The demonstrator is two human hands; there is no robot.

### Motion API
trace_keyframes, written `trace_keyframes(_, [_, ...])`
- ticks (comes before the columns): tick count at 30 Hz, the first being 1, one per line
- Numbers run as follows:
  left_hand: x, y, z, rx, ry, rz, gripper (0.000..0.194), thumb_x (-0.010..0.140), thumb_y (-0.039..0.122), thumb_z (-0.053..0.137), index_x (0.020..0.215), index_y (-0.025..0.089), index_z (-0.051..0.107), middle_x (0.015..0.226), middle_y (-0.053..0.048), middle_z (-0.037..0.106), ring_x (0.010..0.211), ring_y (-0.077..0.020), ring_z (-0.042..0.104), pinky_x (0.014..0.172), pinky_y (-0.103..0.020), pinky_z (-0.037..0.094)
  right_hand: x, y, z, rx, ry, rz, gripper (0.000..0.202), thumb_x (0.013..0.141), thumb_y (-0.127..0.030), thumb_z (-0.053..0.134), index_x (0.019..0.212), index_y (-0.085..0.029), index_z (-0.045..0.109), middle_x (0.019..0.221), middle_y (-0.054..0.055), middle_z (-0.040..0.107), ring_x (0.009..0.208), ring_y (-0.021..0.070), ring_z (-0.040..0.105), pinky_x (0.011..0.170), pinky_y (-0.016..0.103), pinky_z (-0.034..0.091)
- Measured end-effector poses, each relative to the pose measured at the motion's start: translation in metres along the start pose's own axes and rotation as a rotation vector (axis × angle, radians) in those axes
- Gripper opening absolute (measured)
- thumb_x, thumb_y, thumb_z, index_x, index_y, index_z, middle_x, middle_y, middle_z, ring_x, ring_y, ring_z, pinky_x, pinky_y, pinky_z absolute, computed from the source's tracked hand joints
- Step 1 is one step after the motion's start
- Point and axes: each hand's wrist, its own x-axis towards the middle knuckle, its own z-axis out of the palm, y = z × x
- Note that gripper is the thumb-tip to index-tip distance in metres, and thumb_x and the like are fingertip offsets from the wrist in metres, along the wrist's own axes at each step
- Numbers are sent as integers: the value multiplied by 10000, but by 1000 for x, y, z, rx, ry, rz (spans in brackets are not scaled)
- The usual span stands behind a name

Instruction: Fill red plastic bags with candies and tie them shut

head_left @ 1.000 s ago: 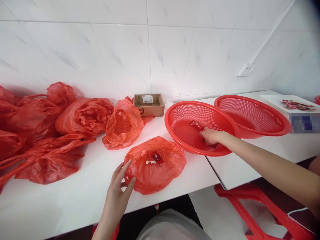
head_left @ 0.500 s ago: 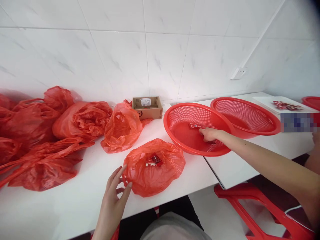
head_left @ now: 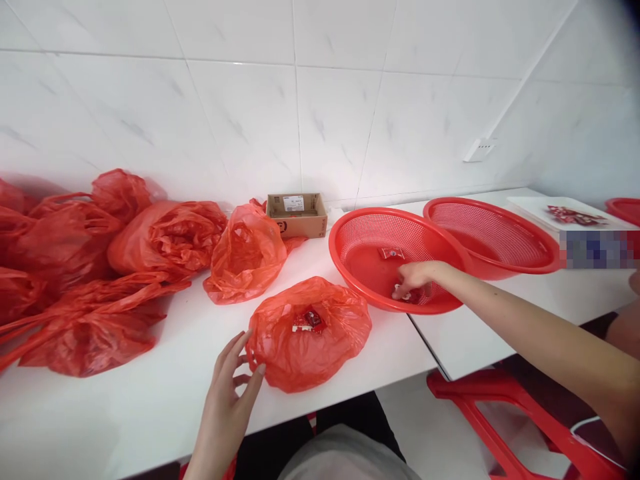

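My left hand has its fingers apart and curved, resting at the left edge of a crumpled red plastic bag. Small dark red and white wrapped packets lie inside that bag's mouth. Over on the right, my right hand reaches down into a red plastic colander. Its fingers are closed on a small red-and-white wrapped packet near the bottom, partly covered by the fingers. Another flat packet lies on the colander floor behind the hand.
Several red bags crowd the table's left side. A small cardboard box stands by the wall. Beyond the first colander sits a second colander; farther right is a white tray with packets. A co-worker's hand shows at the right edge.
My right hand has moved nearer within the colander, from beside the flat packet down to the one it now grips. My left hand stays at the bag's edge.
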Motion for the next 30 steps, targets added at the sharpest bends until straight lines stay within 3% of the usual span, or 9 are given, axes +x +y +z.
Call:
trace_keyframes(4, [0,3,1,-28,2,-32,531,866,465,581,1368,352,449,1426,-63,417,1100,-230,552,798,-323,536,-6,-7,1,87,-39,-43,151,661,-209,741,662,-141,606,651,75,656,571,208,647,522,298,504])
trace_keyframes(7, [2,4,4,-104,39,-67,635,853,473,599,1428,355,358,1400,-77,438,1093,-233,553,783,-335,544,-24,-20,-16,183,128,-129,91,838,-230,582,781,-160,570,790,85,691,694,175,671,588,257,518])
trace_keyframes(10, [6,1,9,-215,104,-124,758,811,499,641,1464,314,301,1222,-81,526,971,-214,587,739,-340,550,-53,-54,-19,468,373,-336,136,910,-309,524,878,-177,523,874,80,701,741,148,677,620,232,529])
trace_keyframes(12, [9,1,12,-248,104,-159,746,789,514,657,1432,259,378,1046,-57,579,908,-207,595,741,-336,536,-71,-87,-2,721,353,-566,158,890,-335,564,899,-183,522,844,62,713,676,153,686,581,247,537])
trace_keyframes(15, [13,8,17,-314,48,-190,596,786,522,657,1271,192,553,886,-33,615,825,-195,595,710,-302,500,-78,-139,44,796,52,-821,178,885,-387,571,892,-223,503,771,15,717,625,174,697,523,275,546])
trace_keyframes(16, [14,11,18,-350,37,-196,541,785,520,660,1203,183,591,879,-35,628,786,-186,589,685,-291,490,-75,-154,59,785,34,-839,189,889,-406,564,860,-240,480,722,-4,706,613,178,693,519,286,550])
trace_keyframes(19, [14,18,20,-450,72,-203,431,766,500,691,1049,185,615,885,-35,656,670,-151,560,615,-263,461,-58,-181,86,765,219,-821,82,888,-332,546,892,-271,492,862,2,694,736,195,694,608,327,570])
trace_keyframes(24, [14,16,16,-524,163,-199,353,755,463,717,955,200,592,808,2,627,631,-119,533,591,-231,445,-52,-185,76,728,427,-787,293,870,-138,420,1110,-283,505,1112,24,645,1016,212,641,824,359,547])
trace_keyframes(30, [12,18,17,-571,210,-207,349,766,481,697,950,216,560,855,12,607,689,-116,535,593,-215,446,-65,-181,86,645,352,-1014,514,880,-120,451,1299,-417,456,1244,-58,615,1121,176,617,937,320,529])
